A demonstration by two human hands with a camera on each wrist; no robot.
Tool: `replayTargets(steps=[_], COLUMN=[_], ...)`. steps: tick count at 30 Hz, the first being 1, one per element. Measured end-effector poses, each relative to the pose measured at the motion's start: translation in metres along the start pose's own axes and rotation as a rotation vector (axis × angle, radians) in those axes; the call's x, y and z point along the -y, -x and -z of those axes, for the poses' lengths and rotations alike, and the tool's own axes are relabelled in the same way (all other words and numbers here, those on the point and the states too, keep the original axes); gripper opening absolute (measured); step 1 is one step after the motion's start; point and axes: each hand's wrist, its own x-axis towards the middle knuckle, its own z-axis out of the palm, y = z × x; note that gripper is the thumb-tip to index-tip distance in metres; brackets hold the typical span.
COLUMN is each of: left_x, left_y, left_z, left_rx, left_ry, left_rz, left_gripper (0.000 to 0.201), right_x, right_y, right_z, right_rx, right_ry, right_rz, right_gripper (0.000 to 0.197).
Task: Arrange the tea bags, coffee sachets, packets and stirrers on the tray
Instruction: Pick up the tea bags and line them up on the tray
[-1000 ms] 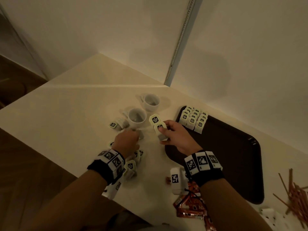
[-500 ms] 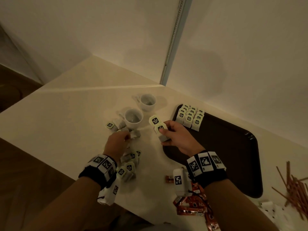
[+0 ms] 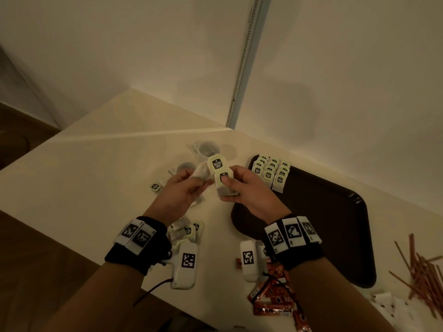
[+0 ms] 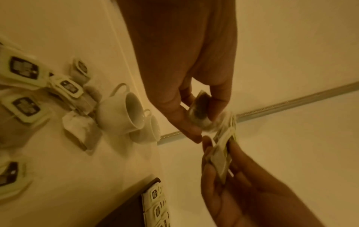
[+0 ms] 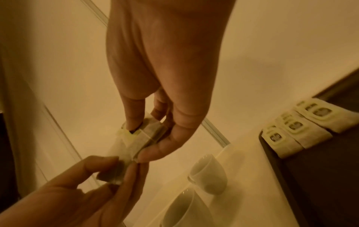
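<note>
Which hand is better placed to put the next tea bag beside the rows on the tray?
Probably the right hand: it already holds tea bags and is beside the tray and its rows. The left hand, pinching another bag, is farther away.

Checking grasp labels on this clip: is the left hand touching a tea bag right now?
Touching. In the left wrist view, the left hand pinches a pale paper tea bag between thumb and fingers; the right wrist view shows the same pinch.
</note>
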Motion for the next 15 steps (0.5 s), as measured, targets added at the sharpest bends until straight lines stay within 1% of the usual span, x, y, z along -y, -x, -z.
replayTargets(steps=[3,4,5,7,9,10,11,13,15], left_x=[0.004,0.004,0.004,0.004,0.003,0.003,0.004,0.006,0.008], left_y=[-0.002,-0.003,-0.004,-0.007,-0.008,-0.007,-0.007,-0.008,-0.012], left_z=[-0.012,-0.016,-0.020,-0.026,-0.032,-0.036,-0.041,-0.051,-0.057], left_rx=[0.092,0.112,0.128,0.156,0.231,0.268,0.279,0.242,0.181], left_ry=[-0.188,-0.200,-0.169,-0.020,0.125,0.161,0.155,0.105,0.065], left_rz=[0.052,0.063,0.070,0.087,0.106,0.107,0.101,0.086,0.076], left_gripper=[0.023,0.027,0.032,0.039,0.042,0.040,0.034,0.024,0.025], right_x=[0.011,0.013,0.015,0.018,0.019,0.019,0.019,0.020,0.020], right_y=[0.003,0.004,0.006,0.009,0.011,0.012,0.013,0.014,0.014], right_z=[0.003,0.005,0.007,0.010,0.012,0.013,0.013,0.014,0.016], right_rx=[-0.011,-0.020,-0.032,-0.059,-0.090,-0.105,-0.118,-0.145,-0.172], right_ry=[0.105,0.122,0.129,0.136,0.153,0.160,0.168,0.203,0.251], right_rz=[0.072,0.088,0.098,0.115,0.129,0.137,0.147,0.174,0.184], right_gripper=[0.017,0.019,0.020,0.021,0.022,0.022,0.022,0.020,0.014])
